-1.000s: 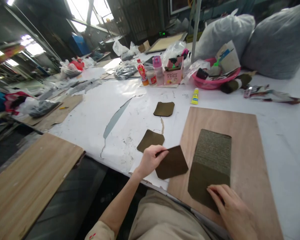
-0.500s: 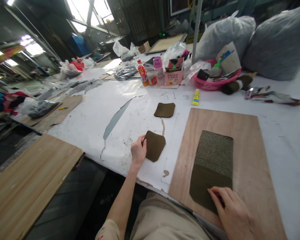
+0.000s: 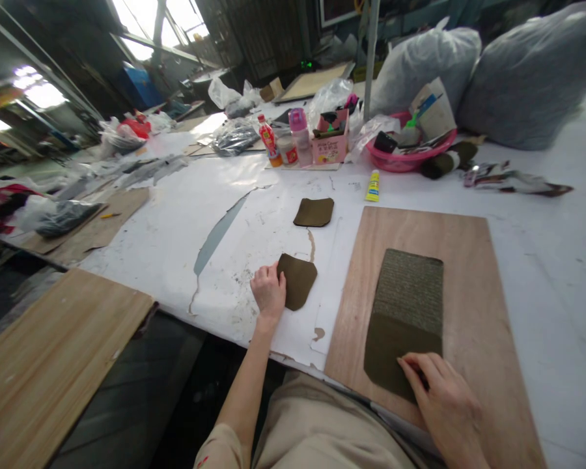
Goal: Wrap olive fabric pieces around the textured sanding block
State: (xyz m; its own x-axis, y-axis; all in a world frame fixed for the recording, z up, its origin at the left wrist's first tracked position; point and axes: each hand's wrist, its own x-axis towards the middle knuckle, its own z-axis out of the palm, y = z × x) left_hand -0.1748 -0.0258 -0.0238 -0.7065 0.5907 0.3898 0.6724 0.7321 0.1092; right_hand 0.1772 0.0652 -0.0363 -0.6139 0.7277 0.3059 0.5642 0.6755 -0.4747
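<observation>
My left hand [image 3: 269, 290] is closed on the left edge of a small dark olive fabric piece [image 3: 299, 281] with cut corners, which lies on the white-covered table [image 3: 244, 241]. Farther back sits a similar olive piece [image 3: 314, 212]. On a plywood board [image 3: 469, 286] to the right lies a row of overlapping olive pieces [image 3: 409, 290], the upper part showing many close-stacked edges. My right hand [image 3: 439, 391] pinches at the front piece of this row, thumb and index fingertip together on it. Its other fingers are curled, and their undersides are hidden.
A yellow glue tube [image 3: 372, 186] lies behind the board. Farther back stand a red-labelled bottle [image 3: 270, 141], a pink box [image 3: 331, 143] and a pink basin [image 3: 410, 155] of odds and ends. Large stuffed bags [image 3: 532, 78] fill the back right. Another wooden board [image 3: 63, 352] is at left.
The camera view has shifted slightly, so everything sits a little farther left. Both hands stay at the same pieces, with hardly any movement of their own.
</observation>
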